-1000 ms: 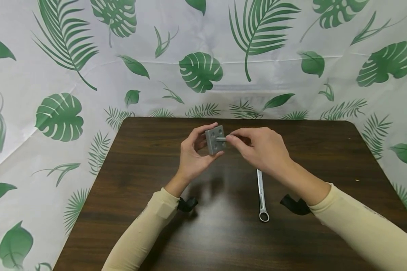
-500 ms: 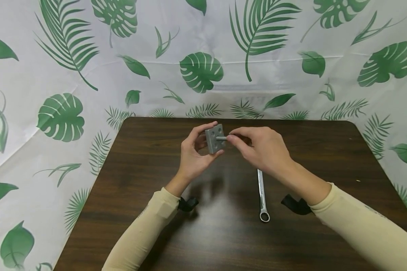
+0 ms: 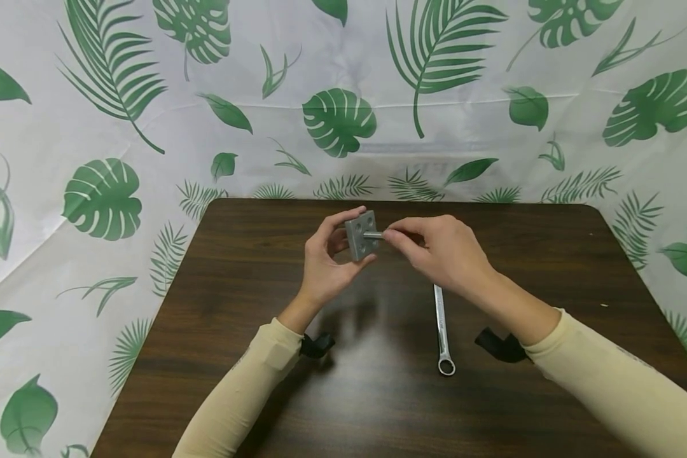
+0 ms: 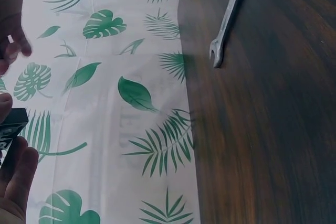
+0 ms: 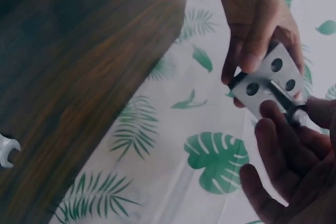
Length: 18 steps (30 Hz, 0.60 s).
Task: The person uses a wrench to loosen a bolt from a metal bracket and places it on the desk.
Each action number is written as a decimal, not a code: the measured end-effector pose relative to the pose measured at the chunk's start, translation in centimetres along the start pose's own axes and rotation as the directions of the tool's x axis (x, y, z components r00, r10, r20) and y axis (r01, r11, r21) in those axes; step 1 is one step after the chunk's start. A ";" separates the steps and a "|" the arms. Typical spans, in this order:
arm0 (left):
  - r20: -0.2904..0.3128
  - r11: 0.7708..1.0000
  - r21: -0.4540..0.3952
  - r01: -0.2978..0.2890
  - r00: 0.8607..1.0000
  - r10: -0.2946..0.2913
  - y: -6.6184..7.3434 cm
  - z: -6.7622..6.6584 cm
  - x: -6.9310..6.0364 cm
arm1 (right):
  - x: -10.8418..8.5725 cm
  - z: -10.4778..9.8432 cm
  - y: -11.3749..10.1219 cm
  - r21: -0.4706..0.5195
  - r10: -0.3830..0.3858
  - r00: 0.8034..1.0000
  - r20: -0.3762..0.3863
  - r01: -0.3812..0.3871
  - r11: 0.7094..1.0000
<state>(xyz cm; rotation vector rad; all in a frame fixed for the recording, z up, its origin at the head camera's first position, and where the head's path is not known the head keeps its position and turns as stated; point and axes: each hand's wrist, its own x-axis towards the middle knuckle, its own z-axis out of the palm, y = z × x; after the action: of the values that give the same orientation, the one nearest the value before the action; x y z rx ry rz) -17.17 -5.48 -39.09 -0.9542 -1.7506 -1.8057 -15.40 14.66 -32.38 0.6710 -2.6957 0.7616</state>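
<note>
Above the table, the left hand [image 3: 323,257] grips a square grey metal plate [image 3: 353,242] by its edges, thumb below and fingers above. Several round holes show in the plate's face. A metal bolt [image 3: 373,235] stands out from the middle of that face, and the right hand [image 3: 449,251] pinches its outer end between thumb and fingertips. From the right wrist view, the bolt [image 5: 283,96] has its wider end at the right fingers, while its inner end meets the plate [image 5: 253,103]. Only a dark corner of the plate [image 4: 16,120] shows in the left wrist view.
A combination wrench [image 3: 441,331] lies on the dark wooden table [image 3: 235,305], below the right hand. Its open end [image 4: 217,53] shows in the left wrist view. Behind the table hangs a white leaf-print sheet [image 3: 275,140]. Black straps [image 3: 317,345] hang at both wrists.
Both hands keep their holds on the plate and the bolt. The plate and the bolt's angle shift only very slightly; the wrench stays put.
</note>
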 end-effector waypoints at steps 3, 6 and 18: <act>-0.002 1.000 -0.003 0.005 1.000 -0.005 0.0 0.0 -0.1 | 0.1 0.0 0.2 -0.004 -0.165 0.986 -0.029 0.165 0.986; -0.006 1.000 -0.003 0.004 1.000 -0.004 0.0 -0.1 -0.1 | 0.2 0.2 0.3 -0.026 -0.310 0.947 -0.086 0.309 0.951; -0.010 1.000 -0.010 -0.011 1.000 0.011 -0.6 -0.2 -0.2 | 0.1 0.1 -0.4 -0.117 -0.130 0.991 -0.042 0.124 0.985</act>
<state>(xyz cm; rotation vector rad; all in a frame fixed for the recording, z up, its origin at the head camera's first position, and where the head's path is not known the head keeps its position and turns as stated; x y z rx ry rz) -17.52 -5.61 -39.68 -0.9552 -1.7285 -1.8113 -15.27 14.26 -32.24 0.7770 -2.6000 0.5799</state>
